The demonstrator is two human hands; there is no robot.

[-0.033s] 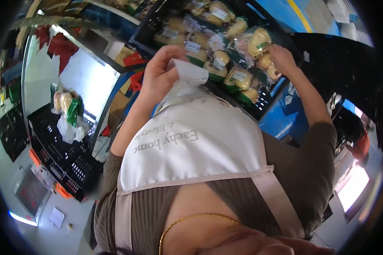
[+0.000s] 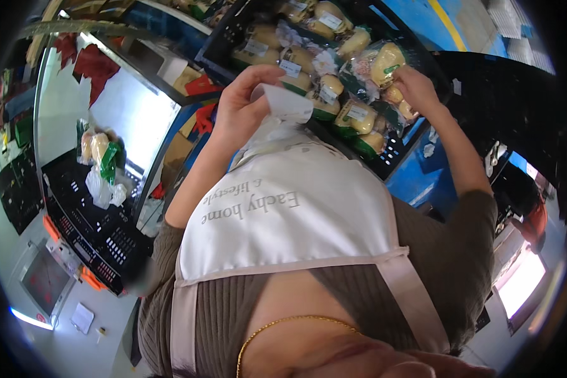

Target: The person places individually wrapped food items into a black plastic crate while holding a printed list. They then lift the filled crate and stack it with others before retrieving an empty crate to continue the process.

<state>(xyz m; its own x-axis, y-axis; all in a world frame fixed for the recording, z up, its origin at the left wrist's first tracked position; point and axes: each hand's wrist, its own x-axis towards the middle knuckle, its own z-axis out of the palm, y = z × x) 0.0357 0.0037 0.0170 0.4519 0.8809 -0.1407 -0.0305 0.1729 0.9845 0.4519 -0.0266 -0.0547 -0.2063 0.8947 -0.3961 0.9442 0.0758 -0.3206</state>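
My left hand [image 2: 251, 97], on the near left side of the black crate, is closed on a curled white paper label strip [image 2: 286, 103]. At the crate's right side my right hand [image 2: 416, 92] has its fingers bent and pressed to a clear bag of potatoes [image 2: 387, 65] with green print. The fingertips are partly hidden there. Several other bagged potatoes fill the black crate [image 2: 422, 47], many with white stickers, such as the potato bag [image 2: 356, 114] near its front edge.
On the left, a second black crate [image 2: 116, 242] stands by a bright metal surface [image 2: 132, 82]; one bag of produce [image 2: 99, 151] hangs or lies near it. A dark round-edged surface [image 2: 491, 107] is right of the main crate. Blue floor [image 2: 416, 179] shows below it.
The whole view has shifted slightly, with the crate and hands appearing a little lower and to the right. Both hands keep nearly the same places.
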